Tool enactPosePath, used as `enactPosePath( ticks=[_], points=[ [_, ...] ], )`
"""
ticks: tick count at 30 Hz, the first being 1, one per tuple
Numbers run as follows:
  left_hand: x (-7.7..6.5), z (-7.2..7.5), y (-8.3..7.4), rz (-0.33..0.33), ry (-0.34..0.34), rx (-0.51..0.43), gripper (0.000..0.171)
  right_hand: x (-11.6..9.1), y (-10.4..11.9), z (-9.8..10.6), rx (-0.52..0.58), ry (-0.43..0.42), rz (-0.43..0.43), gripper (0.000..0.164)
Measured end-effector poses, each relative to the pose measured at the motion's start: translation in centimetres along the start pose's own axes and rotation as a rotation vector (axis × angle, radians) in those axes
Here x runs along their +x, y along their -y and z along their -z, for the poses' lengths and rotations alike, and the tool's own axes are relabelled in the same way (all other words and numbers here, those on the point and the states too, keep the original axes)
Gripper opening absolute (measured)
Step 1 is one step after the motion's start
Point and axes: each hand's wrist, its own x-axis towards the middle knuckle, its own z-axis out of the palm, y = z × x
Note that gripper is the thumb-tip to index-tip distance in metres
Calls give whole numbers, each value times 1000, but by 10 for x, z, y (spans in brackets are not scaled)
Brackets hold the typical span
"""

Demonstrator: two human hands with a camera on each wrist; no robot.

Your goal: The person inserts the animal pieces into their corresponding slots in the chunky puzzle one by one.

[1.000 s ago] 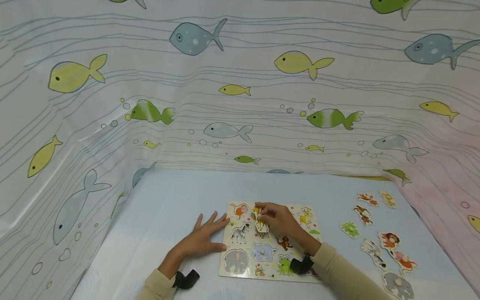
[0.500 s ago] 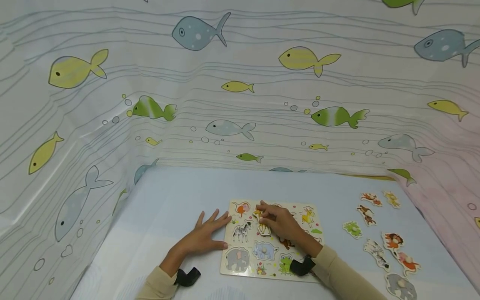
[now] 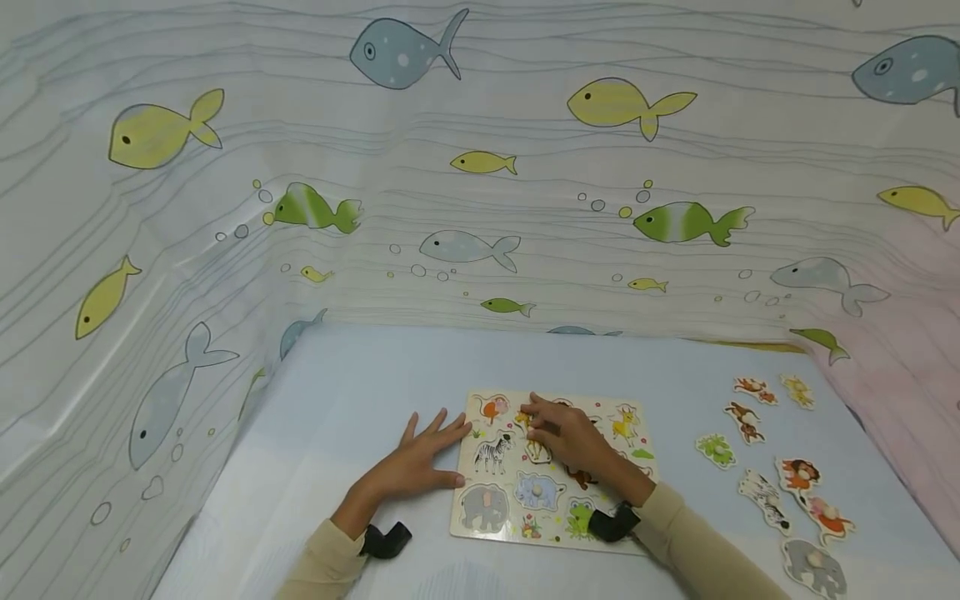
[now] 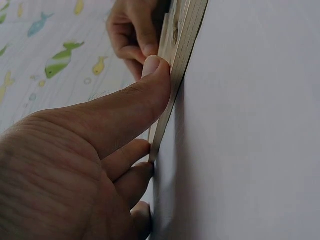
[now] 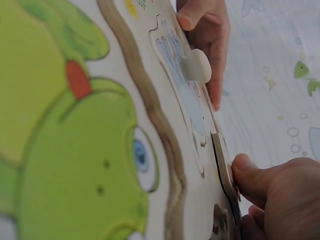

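Observation:
A wooden puzzle board (image 3: 495,534) with animal pictures lies flat on the table. My left hand (image 3: 411,465) rests beside it with spread fingers, its thumb (image 4: 155,75) and fingertips touching the board's left edge. At the upper middle of the board, my right hand (image 3: 576,440) pinches a giraffe puzzle piece (image 3: 537,452) by its edges. In the right wrist view, the piece's edge (image 5: 226,170) stands slightly proud of the board against the thumb. A blue rhino-like piece (image 3: 534,490) with a white knob (image 5: 199,66) sits in its recess. The right hand hides part of the board.
Loose knobbed pieces lie right of the board: a green one (image 3: 717,451), zebra (image 3: 765,500), lion (image 3: 798,473), elephant (image 3: 814,567), brown monkey (image 3: 744,422) and several others. A fish-patterned sheet (image 3: 450,200) surrounds the table's back and sides.
The giraffe piece, tilted above the board a second ago, has come down flatter over its upper-middle spot in my right hand. The left hand keeps its place; the whole view has shifted slightly.

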Motion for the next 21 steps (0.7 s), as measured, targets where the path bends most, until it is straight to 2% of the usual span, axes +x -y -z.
enactPosePath(
  ticks=[4,11,16,21],
  points=[
    [5,3,-2,-3,6,9,84,1,-1,4,-33,1,17,17],
    [6,4,-5,-29,0,-2,83,0,3,7,-73,20,31,11],
    [4,3,-4,-22,1,0,84,0,4,7,-117,42,40,10],
    [3,1,-2,2,9,0,85,1,6,7,-98,67,14,4]
  ],
)
